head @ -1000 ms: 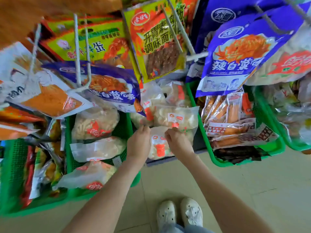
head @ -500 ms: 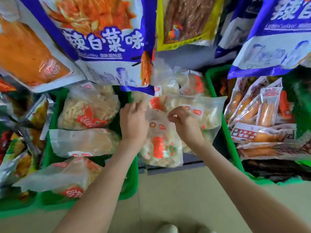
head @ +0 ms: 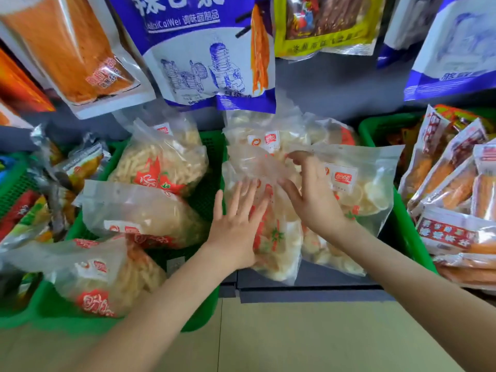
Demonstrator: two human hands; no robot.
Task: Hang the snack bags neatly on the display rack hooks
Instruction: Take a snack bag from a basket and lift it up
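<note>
Head view: clear snack bag (head: 279,237) sits centre-frame atop a pile of similar clear bags, btwn the two green baskets (head: 212,151), just below the hanging purple bag (head: 209,63). Left hand (head: 237,221) lies flat on the bag's face, fingers straight and spread, pressing and gripping nothing. Right hand (head: 315,194) is curled at the bag's top edge; thumb and fingers look to pinch the loose film there, tho the film is blurred so the exact contact is hard to read. Handling, as a guess: bag looks light and puffy w/ air, its film thin, soft and prob slippery, so it should sag and fold if taken by the middle. Contents look like pale fried crisps, so fragile; squeezing the body would likely crush them. Best hold is prob the flat sealed strip at the top, above the contents, where a hang hole would normally be, but no hole can be made out here. A pinch at that strip w/ one hand and light support under the body w/ the other should keep it flat. Rack hooks are out of frame above, so the reach up can't be judged. Ring-crisp bag (head: 362,189) touches it on the right and may drag along when lifted.
</note>
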